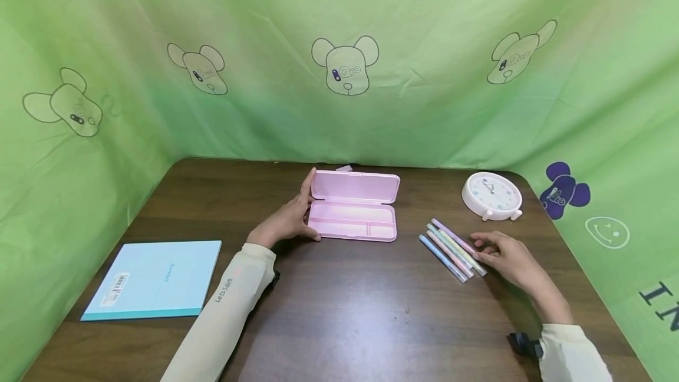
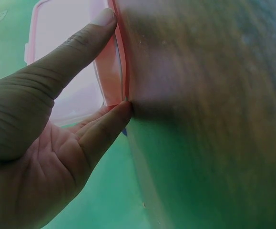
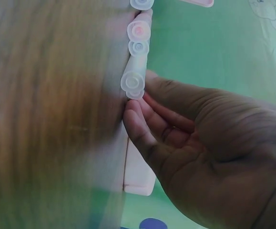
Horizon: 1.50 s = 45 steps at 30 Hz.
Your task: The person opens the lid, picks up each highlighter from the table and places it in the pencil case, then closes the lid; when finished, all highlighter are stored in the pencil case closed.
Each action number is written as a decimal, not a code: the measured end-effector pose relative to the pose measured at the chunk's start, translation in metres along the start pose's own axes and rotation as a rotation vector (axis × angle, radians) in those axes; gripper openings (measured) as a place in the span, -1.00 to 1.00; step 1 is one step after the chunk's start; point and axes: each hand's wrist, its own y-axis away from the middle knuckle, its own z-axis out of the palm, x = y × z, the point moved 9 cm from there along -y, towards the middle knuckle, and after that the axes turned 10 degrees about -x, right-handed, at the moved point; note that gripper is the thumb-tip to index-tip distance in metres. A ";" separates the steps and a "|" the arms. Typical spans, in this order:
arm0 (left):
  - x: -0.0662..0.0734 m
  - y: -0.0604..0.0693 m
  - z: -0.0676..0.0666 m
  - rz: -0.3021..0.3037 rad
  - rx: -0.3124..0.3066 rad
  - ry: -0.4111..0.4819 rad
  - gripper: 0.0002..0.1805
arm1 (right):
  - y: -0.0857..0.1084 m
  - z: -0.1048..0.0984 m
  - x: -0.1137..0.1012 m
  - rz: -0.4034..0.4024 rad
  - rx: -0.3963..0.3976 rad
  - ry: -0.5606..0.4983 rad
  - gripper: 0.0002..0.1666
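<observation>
A pink pencil case (image 1: 352,230) lies with its lid (image 1: 355,186) raised at the back of the table. No pens show in its compartments. My left hand (image 1: 286,221) holds its left side, thumb at the front corner and fingers up by the lid; in the left wrist view the thumb (image 2: 76,47) lies against the case (image 2: 110,76). Several pastel pens (image 1: 451,249) lie side by side to the right. Beside the outermost purple pen (image 1: 456,239) is my right hand (image 1: 509,258), its fingers loosely bent and the thumb touching the pens' edge.
A round white clock (image 1: 492,194) lies face up at the back right. On the left is a light blue notebook (image 1: 154,279). A small pale object (image 1: 345,168) peeks out behind the lid. Green printed cloth (image 1: 424,122) hangs around the table.
</observation>
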 end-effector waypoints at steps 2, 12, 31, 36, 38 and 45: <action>-0.006 -0.001 0.001 0.009 0.007 -0.009 0.84 | -0.001 0.001 -0.001 0.004 0.004 0.006 -0.59; 0.027 0.015 -0.008 -0.028 -0.014 0.000 0.73 | -0.003 0.005 -0.001 0.036 0.018 0.035 -0.86; 0.019 0.018 -0.010 -0.035 -0.004 -0.003 0.74 | -0.040 0.002 -0.059 -0.149 0.263 -0.057 -0.81; 0.007 0.011 -0.008 0.020 0.008 -0.014 0.77 | -0.065 0.016 -0.083 -0.155 0.207 -0.085 -0.83; 0.006 0.009 -0.006 0.025 0.006 -0.018 0.77 | -0.074 0.022 -0.093 -0.164 0.189 -0.085 -0.83; 0.020 0.010 -0.003 0.015 -0.016 0.020 0.76 | -0.097 0.037 -0.128 -0.235 0.158 -0.118 -0.85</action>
